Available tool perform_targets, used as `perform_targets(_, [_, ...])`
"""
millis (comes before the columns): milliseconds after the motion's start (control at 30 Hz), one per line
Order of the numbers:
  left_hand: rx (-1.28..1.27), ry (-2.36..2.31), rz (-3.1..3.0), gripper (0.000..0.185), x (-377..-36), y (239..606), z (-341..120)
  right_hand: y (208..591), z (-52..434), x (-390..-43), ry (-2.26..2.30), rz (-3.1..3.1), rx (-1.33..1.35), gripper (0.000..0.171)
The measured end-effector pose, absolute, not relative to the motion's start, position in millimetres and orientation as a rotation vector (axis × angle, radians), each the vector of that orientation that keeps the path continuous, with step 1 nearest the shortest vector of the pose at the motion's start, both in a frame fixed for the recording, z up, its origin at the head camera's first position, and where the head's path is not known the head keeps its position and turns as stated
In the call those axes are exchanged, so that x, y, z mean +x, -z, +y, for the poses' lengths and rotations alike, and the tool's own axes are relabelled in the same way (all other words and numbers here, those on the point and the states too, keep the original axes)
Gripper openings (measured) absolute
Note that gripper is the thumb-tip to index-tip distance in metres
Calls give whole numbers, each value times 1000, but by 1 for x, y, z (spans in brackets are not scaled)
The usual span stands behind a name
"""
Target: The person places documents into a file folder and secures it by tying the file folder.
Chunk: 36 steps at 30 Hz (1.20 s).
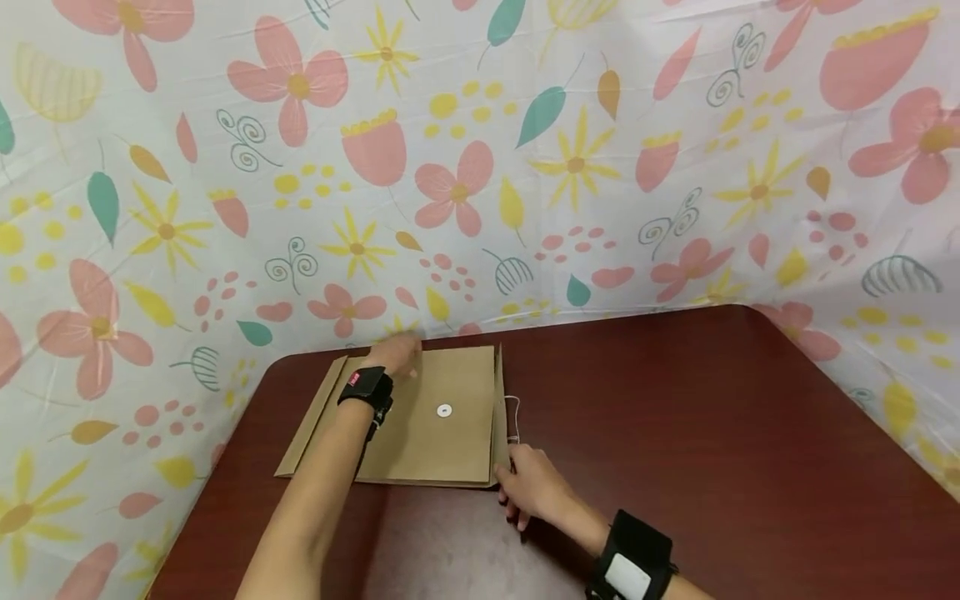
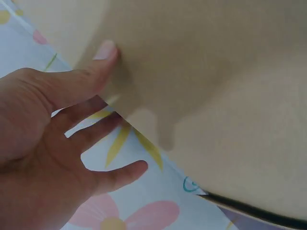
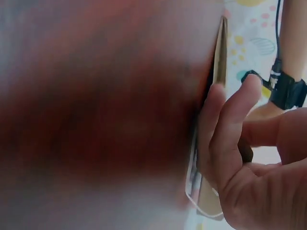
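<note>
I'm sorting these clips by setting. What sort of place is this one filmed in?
Probably a staged recording corner rather than a lived-in room: a dark red table hemmed by a floral sheet draped as backdrop, with only a brown paper envelope on it, touched by both hands.

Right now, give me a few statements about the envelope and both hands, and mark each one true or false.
1. The brown paper envelope lies flat on the dark red table. True.
2. The left hand is at the envelope's far edge, thumb pressed on the paper. True.
3. The right hand is raised well above the table. False: it is down at the envelope's near right corner.
4. A white round button shows on the envelope's face. True.
5. A white string lies left of the envelope. False: it lies off the right edge.
</note>
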<state>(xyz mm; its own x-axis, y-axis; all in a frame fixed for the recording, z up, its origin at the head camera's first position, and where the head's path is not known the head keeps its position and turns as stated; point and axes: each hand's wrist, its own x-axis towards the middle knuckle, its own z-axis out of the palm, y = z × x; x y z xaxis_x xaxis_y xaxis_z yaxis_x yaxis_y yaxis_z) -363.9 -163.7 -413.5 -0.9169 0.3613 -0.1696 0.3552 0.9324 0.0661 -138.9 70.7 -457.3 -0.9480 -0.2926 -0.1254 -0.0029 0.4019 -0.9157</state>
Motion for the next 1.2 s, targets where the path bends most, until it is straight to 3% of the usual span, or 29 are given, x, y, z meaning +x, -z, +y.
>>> perform_targets(200, [568, -282, 2903, 25, -367, 384, -178, 438, 79, -148, 1749, 2300, -170, 18])
perform_targets(700, [630, -670, 2903, 34, -357, 302, -206, 379, 122, -181, 2197, 2201, -150, 18])
perform_targets(1067, [650, -960, 2778, 57, -335, 267, -208, 306, 162, -205, 2240, 2313, -336, 20])
perform_targets(1200, [646, -1004, 2774, 45, -323, 260, -207, 284, 173, -216, 2239, 2339, -380, 17])
